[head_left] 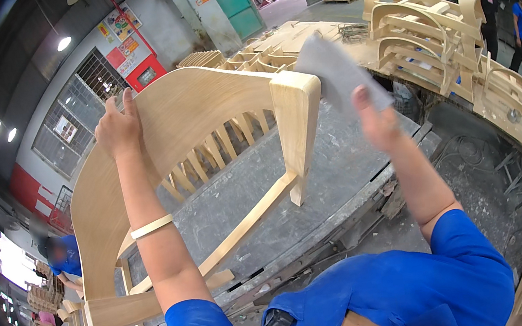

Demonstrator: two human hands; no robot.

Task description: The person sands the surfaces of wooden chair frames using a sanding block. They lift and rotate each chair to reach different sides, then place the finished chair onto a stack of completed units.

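A pale wooden chair frame [199, 95] with a wide curved backrest stands on a grey worktable [344, 145]. My left hand [120, 130] grips the backrest's upper edge, thumb and fingertips raised at the rim. In my right hand [377, 122] is a grey sheet that looks like sandpaper [338, 73], smeared by motion. The sheet is just right of the squared corner post [298, 118]; whether it touches the wood I cannot tell. A slanting wooden rail [249, 220] runs from the post's lower part toward my left forearm.
Slatted wooden parts [207, 153] show behind the backrest. Curved chair frames [421, 30] are stacked at the right on another table. Cables [470, 152] lie on the floor there. A person in blue [65, 255] is at the far left; a person in black [488, 8] stands far right.
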